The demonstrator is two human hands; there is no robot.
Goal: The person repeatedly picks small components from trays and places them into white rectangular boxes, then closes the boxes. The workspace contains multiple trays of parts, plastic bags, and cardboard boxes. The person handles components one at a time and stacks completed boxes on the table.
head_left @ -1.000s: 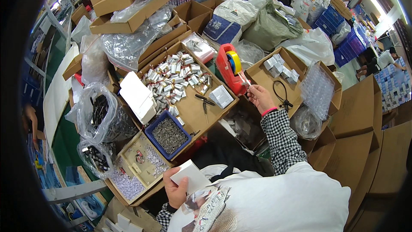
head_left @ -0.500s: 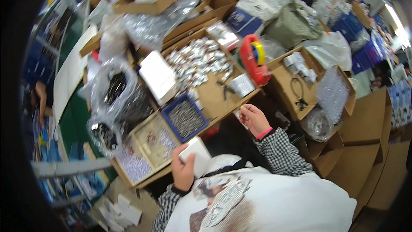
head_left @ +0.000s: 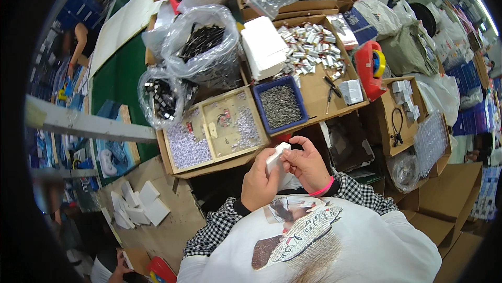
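A small white box (head_left: 277,156) is held upright close to my chest. My left hand (head_left: 259,182) is closed around it, thumb on one side and fingers on the other. At the box's upper right edge are the bent fingers of my right hand (head_left: 309,169), which has a pink band at the wrist. They are pinched against the box's end; anything small between them is hidden. Just beyond the hands stands a blue tray of screws (head_left: 281,102). Left of that is a divided wooden tray (head_left: 212,142) with small pale purplish parts in it.
Many small silvery-white parts (head_left: 312,47) lie in a cardboard tray beside pliers (head_left: 333,87), a screwdriver and a red tape dispenser (head_left: 369,68). Bags of black parts (head_left: 204,42) stand left. White boxes (head_left: 138,204) lie in a pile at lower left. Another person's arm (head_left: 78,45) shows far left.
My right hand has come left to meet the white box. My left hand has lifted and turned the box, bringing it between both hands. The view has swung left.
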